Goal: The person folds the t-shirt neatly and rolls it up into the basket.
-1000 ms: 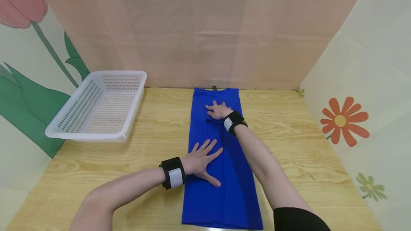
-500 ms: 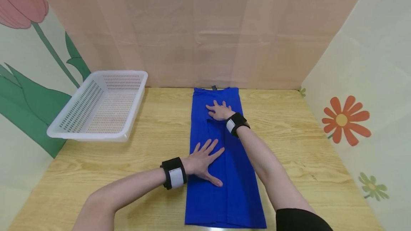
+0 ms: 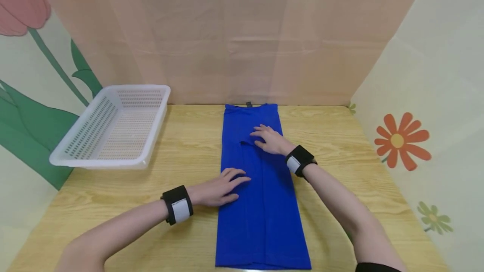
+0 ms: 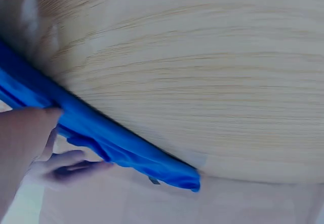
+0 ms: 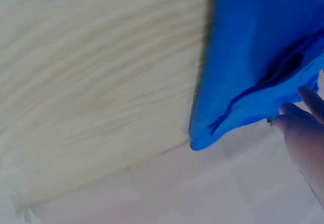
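Note:
A blue garment (image 3: 242,230), which looks like a shirt, lies folded into a long strip running from the table's front edge to the back. A small dark tag (image 3: 248,104) sticks out at its far end, and a folded-over edge shows mid-strip. My left hand (image 3: 215,189) is over the strip's left side, fingers loosely bent and holding nothing. Farther back, my right hand (image 3: 271,140) is over the cloth near that folded edge, its fingers relaxed. Whether the fingertips still touch the fabric is hard to tell. The right wrist view shows the garment (image 5: 243,46) beside the right hand (image 5: 304,133).
A white perforated plastic basket (image 3: 156,131) stands at the back left of the wooden table (image 3: 189,146). A plain peach-coloured sheet (image 3: 196,45) rises behind the table. Flower-printed panels (image 3: 408,70) flank both sides.
Both hands were spread flat on the garment; now their fingers are drawn together and look lifted. The left hand has shifted left, the right hand right and nearer. The garment keeps its shape.

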Tool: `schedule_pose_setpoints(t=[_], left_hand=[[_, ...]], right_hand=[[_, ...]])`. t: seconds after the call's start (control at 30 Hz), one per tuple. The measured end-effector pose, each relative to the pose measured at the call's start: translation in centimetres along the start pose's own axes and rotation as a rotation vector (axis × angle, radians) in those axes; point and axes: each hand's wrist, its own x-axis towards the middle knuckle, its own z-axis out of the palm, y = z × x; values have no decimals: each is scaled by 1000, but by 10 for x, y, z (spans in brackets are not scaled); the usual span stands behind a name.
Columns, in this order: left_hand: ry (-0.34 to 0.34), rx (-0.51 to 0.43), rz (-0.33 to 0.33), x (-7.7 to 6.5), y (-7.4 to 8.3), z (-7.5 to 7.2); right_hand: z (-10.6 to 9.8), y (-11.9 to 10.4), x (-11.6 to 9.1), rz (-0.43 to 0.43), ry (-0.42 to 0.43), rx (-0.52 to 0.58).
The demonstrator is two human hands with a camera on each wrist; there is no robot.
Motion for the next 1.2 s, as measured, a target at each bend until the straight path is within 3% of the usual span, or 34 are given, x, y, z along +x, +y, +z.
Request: schedule_pose_setpoints(t=[0.2, 0.4, 0.77, 1.03, 1.2], left_hand=[[35, 75, 31, -13, -2, -3], [39, 107, 132, -21, -3, -3], [-123, 134, 336, -28, 14, -5], [-239, 162, 400, -35, 32, -3], [-260, 188, 463, -39, 39, 0]], right_hand=[[5, -6, -37, -101, 111, -45], [10, -11, -73, -177, 165, -93], [12, -16, -130, -236, 13, 1], [16, -27, -159, -245, -44, -3], [19, -38, -169, -257, -110, 18]])
